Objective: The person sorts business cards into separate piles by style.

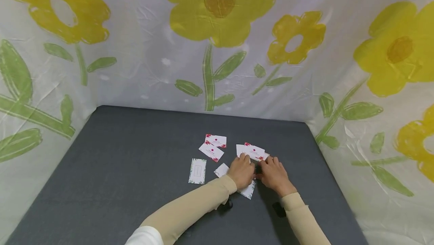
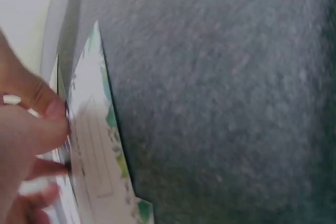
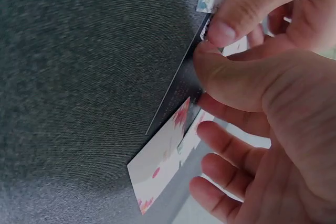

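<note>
My left hand [image 1: 242, 171] and right hand [image 1: 274, 174] meet over a group of cards on the dark table. Between them is a black card [image 3: 176, 85] with a pale edge and tiny print. My right thumb and forefinger pinch it along its middle, while the left thumb and curled fingers grip its far end. A white card with a green leaf border [image 2: 92, 140] lies beneath the left hand, partly hidden by it. Just beyond the fingertips, white cards with red flowers [image 1: 254, 151] overlap one another.
Two more red-flowered cards [image 1: 211, 151] overlap farther left. Nearer stands a single leaf-bordered card [image 1: 197, 171], lying flat, with another white card [image 1: 222, 169] beside the left wrist. The grey-black table [image 1: 135, 154] is enclosed by a pale curtain [image 1: 142, 49] printed with yellow flowers.
</note>
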Available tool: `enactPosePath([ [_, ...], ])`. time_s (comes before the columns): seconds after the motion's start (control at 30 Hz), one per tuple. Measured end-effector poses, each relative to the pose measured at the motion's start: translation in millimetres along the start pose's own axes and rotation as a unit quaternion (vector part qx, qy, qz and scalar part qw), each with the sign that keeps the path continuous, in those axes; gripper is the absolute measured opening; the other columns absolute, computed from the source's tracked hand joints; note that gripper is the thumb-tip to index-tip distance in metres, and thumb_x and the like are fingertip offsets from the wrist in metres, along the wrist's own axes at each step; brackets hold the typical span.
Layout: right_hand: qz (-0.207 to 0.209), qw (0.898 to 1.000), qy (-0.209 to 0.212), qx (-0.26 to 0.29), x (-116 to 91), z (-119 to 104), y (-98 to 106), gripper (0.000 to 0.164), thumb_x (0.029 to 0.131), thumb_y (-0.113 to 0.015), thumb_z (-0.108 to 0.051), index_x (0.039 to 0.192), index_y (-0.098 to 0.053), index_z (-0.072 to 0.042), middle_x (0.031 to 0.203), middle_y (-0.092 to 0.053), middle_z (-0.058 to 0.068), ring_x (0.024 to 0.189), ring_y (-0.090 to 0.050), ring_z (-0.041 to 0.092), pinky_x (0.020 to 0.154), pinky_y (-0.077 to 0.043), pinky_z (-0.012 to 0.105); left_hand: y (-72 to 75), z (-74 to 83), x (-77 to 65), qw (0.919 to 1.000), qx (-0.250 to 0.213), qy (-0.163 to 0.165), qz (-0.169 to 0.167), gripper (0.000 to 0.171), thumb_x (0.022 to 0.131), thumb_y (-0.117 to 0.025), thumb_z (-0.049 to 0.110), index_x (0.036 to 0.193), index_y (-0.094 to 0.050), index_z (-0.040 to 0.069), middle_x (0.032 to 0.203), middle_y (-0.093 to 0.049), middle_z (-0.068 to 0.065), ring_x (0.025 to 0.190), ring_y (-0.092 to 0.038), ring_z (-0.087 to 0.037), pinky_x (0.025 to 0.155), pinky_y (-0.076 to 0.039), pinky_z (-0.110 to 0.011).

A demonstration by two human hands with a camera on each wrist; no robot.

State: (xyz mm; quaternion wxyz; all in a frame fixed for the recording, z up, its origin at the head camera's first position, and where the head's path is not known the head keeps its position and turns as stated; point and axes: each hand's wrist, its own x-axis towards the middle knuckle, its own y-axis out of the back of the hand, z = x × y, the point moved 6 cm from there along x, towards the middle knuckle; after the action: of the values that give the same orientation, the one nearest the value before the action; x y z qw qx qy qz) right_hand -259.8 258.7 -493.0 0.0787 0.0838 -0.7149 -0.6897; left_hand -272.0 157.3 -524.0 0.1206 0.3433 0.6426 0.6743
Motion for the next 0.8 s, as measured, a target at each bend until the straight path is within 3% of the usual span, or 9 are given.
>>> enactPosePath([
  [0.17, -0.004, 1.0, -0.004, 0.007, -2, 5, 1, 0.032, 0.084, -0.085, -0.021, 0.104, -0.067, -0.004, 0.098, -0.058, 0.016, 0.093, -0.05, 0.033, 0.083, -0.049, 0.051, 0.9, 2.2, 3.8, 0.9995, -0.013, -0.005, -0.03, 0.028, 0.088, -0.078, 0.046, 0.095, -0.077, 0.019, 0.102, -0.064, -0.002, 0.101, -0.054, -0.02, 0.079, -0.048, -0.031],
  [0.3, 0.001, 1.0, 0.003, 0.016, -4, 7, 0, 0.033, 0.085, -0.085, -0.022, 0.107, -0.066, -0.008, 0.096, -0.057, 0.015, 0.093, -0.052, 0.035, 0.085, -0.049, 0.052, -2.0, 5.5, 10.2, 0.9983, -0.001, 0.0, -0.058, 0.033, 0.085, -0.079, 0.047, 0.096, -0.076, 0.016, 0.102, -0.062, -0.003, 0.097, -0.05, -0.02, 0.075, -0.045, -0.031],
  [0.53, -0.007, 0.999, 0.011, 0.035, -9, 6, -2, 0.043, 0.084, -0.086, -0.024, 0.12, -0.069, -0.008, 0.1, -0.058, 0.016, 0.096, -0.052, 0.034, 0.087, -0.048, 0.053, -7.3, 2.5, 21.6, 0.9851, -0.018, 0.023, -0.17, 0.047, 0.083, -0.081, 0.046, 0.111, -0.073, 0.01, 0.107, -0.059, -0.005, 0.1, -0.047, -0.02, 0.08, -0.044, -0.032],
  [0.7, -0.027, 0.999, 0.01, 0.035, -9, 10, -2, 0.048, 0.081, -0.089, -0.02, 0.124, -0.071, -0.012, 0.106, -0.058, 0.015, 0.098, -0.049, 0.031, 0.086, -0.047, 0.051, -9.0, -1.1, 22.6, 0.9791, -0.07, 0.041, -0.186, 0.054, 0.08, -0.086, 0.048, 0.112, -0.069, 0.008, 0.108, -0.058, -0.005, 0.102, -0.046, -0.021, 0.086, -0.045, -0.034],
  [0.8, -0.03, 0.999, 0.006, 0.033, -5, 11, -1, 0.048, 0.078, -0.091, -0.019, 0.117, -0.067, -0.007, 0.111, -0.056, 0.016, 0.104, -0.049, 0.034, 0.089, -0.046, 0.053, -5.5, -0.5, 22.5, 0.9832, -0.064, 0.039, -0.167, 0.057, 0.078, -0.087, 0.048, 0.113, -0.063, 0.01, 0.108, -0.055, -0.004, 0.102, -0.044, -0.02, 0.089, -0.043, -0.033],
])
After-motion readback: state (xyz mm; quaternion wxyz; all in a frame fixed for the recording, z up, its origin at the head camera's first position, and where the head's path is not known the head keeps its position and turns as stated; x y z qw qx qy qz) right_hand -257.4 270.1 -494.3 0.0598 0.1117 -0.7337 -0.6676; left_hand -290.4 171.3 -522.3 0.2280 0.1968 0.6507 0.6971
